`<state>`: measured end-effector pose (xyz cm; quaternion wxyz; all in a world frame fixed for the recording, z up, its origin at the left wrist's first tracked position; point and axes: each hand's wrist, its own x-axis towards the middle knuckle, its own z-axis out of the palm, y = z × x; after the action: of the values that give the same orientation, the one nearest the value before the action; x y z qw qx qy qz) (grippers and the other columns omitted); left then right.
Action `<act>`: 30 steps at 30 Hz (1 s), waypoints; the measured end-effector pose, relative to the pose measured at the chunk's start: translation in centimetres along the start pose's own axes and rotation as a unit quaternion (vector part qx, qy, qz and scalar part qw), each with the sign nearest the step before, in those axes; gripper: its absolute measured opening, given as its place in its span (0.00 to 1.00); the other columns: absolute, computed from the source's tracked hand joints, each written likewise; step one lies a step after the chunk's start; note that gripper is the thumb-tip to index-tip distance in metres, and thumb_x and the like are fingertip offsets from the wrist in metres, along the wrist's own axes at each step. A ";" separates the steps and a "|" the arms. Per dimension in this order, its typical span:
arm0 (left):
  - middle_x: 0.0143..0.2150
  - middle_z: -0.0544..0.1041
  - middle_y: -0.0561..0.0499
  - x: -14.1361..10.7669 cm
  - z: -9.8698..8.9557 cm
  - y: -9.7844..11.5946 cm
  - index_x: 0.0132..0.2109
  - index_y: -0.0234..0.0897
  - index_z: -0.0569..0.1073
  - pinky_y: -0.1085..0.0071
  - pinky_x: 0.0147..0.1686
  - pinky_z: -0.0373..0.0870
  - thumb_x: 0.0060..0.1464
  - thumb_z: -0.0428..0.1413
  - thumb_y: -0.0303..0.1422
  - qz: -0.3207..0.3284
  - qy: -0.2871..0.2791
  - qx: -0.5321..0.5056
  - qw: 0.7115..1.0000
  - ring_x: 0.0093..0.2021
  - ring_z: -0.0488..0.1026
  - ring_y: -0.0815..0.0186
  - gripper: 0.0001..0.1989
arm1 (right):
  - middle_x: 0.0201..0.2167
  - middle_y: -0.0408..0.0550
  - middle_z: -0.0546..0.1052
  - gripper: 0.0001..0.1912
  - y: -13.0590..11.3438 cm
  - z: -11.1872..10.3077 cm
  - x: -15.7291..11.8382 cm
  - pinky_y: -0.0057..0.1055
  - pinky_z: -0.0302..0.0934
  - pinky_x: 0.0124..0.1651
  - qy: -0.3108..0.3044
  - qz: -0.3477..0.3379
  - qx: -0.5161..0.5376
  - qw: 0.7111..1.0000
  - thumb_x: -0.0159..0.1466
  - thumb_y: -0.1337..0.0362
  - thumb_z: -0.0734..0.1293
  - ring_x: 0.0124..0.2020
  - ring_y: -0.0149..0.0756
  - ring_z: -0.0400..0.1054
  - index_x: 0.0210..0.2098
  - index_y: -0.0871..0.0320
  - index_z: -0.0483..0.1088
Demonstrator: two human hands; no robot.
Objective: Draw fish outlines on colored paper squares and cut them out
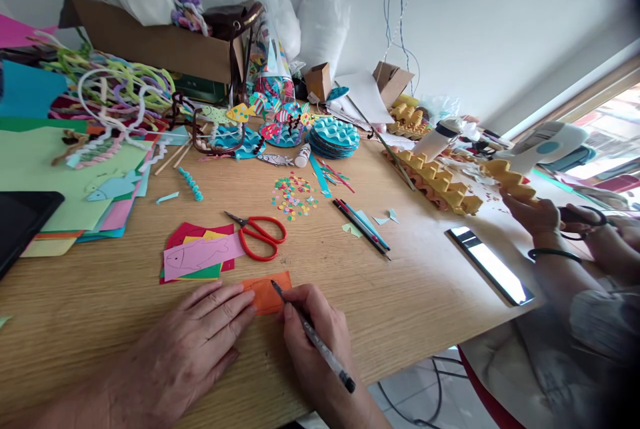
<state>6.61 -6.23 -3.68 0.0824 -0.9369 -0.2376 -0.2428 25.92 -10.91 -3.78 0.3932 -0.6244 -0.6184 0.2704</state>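
Observation:
My right hand (pixel 320 329) is closed round a pen (pixel 320 344), its tip on a small orange piece of paper (pixel 265 292) that bears a faint drawn line. Fingers stretched out, my left hand (pixel 200 336) lies flat with its fingertips on the paper's left part. Just beyond lie red-handled scissors (pixel 263 237), with the blades pointing left. Beside them is a pile of coloured paper pieces, topped by a pink strip (pixel 203 256) with a fish drawn on it.
Paper confetti (pixel 294 196), pens (pixel 363 228) and a phone (pixel 490 266) lie on the table. Coloured sheets (pixel 65 176) and pipe cleaners (pixel 120 96) are at left. At right, another person's hands (pixel 540 219) hold scissors and a yellow egg-carton piece (pixel 507 179).

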 end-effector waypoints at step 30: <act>0.50 0.77 0.52 -0.4 0.1 0.0 0.50 0.38 0.74 0.69 0.55 0.58 0.61 0.44 0.26 -0.007 -0.012 -0.006 1.000 0.51 0.70 0.65 0.17 | 0.21 0.40 0.74 0.07 0.0 0.1 0.0 0.22 0.57 0.26 0.017 0.029 -0.019 0.999 0.60 0.71 0.58 0.21 0.28 0.68 0.31 0.57 0.67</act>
<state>6.38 -6.41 -4.01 0.0723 -0.9387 -0.2434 -0.2332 25.85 -10.91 -3.81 0.3836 -0.6543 -0.5982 0.2587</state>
